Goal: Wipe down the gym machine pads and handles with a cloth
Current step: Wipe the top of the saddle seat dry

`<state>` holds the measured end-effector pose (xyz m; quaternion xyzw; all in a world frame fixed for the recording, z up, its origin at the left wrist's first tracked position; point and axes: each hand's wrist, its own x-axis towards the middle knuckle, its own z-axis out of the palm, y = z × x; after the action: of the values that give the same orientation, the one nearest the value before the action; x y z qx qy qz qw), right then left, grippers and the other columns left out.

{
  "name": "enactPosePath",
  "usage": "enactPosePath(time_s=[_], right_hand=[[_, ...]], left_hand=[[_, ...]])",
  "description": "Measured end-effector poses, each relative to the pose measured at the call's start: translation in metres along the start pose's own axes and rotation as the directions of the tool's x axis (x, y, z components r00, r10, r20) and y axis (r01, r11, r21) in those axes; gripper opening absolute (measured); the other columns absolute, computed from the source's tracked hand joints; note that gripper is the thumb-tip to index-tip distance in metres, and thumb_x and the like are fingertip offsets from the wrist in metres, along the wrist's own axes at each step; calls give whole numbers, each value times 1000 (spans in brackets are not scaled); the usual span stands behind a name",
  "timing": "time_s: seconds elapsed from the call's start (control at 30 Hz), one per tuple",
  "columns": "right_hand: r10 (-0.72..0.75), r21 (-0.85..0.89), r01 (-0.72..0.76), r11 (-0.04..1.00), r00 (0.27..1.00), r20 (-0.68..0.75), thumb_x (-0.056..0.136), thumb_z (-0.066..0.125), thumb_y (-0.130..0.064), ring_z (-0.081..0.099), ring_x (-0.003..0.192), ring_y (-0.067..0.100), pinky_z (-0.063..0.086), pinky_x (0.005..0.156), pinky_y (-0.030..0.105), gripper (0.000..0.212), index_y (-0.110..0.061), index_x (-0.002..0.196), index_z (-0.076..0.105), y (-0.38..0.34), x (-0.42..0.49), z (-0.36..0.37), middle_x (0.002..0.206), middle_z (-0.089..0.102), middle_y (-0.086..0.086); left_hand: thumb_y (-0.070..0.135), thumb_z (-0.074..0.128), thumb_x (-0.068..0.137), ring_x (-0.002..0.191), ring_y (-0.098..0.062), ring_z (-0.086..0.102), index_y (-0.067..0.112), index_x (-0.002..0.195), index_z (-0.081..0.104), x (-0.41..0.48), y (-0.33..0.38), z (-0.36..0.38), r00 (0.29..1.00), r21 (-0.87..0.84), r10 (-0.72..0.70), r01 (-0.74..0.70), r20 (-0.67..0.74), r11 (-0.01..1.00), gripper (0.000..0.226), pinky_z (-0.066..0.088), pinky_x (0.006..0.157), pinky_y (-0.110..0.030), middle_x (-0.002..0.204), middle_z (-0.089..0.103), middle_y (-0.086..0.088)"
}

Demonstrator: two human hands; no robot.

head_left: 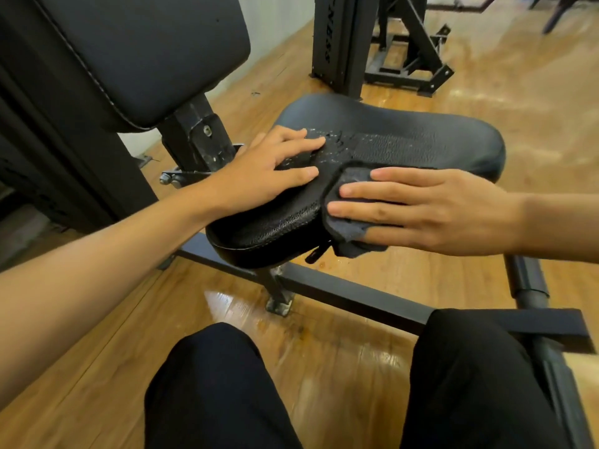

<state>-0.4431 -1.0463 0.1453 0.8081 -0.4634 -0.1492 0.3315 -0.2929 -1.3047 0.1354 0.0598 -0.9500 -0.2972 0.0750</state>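
A black textured seat pad [405, 137] fills the middle of the view, with wet droplets on its near-left part. My left hand [269, 166] lies flat on the pad's left side, fingers straight. My right hand [421, 209] presses a folded dark grey cloth [348, 228] against the pad's front edge with straight fingers; part of the cloth hangs below the edge. A black back pad [139, 50] stands upright at the upper left.
The machine's black steel frame [350, 299] runs under the seat across a glossy wooden floor [518, 76]. A black padded roller bar [526, 280] sits at the right. Another black machine frame [343, 43] stands behind. My knees in black trousers [210, 384] fill the foreground.
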Motion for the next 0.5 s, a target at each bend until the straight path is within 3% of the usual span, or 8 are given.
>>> enactPosePath(time_s=[0.07,0.2,0.27,0.37,0.5], right_hand=[[9,-41,-9,999,1000,-4,112,27,-11,16,157,31,19,127,48,42,-13,151,43,-7,9,6,170,17,12],[-40,-94,25,995,987,-158,109,5,-5,-1,149,27,-4,127,44,47,-9,149,29,-27,52,18,160,20,3],[-53,-90,36,995,980,-192,108,2,-5,2,148,29,-8,126,42,48,-9,147,29,-26,59,19,160,21,4],[-55,-114,44,992,994,-92,113,24,-11,10,155,33,7,129,45,42,-11,153,34,-11,19,16,169,17,8],[85,-149,-81,986,996,23,110,42,-12,27,153,35,29,122,50,37,-10,147,50,23,-78,-2,168,26,11]], left_hand=[[77,36,79,153,-13,23,68,131,35,0,3,0,1000,5,-2,2,9,1000,52,12,126,-56,159,35,15],[75,36,83,152,-18,28,61,138,36,3,1,3,1000,60,16,-15,-15,998,57,16,126,-55,161,37,8],[73,33,84,151,-12,28,52,145,34,2,0,5,999,89,35,-32,-27,995,64,16,126,-42,162,38,5],[70,34,87,146,4,24,43,150,40,-3,4,7,997,34,63,-61,-52,998,69,13,118,-19,159,38,11],[71,31,85,148,3,21,46,153,41,-4,6,10,998,64,21,-17,-64,998,73,14,114,-31,159,35,18]])
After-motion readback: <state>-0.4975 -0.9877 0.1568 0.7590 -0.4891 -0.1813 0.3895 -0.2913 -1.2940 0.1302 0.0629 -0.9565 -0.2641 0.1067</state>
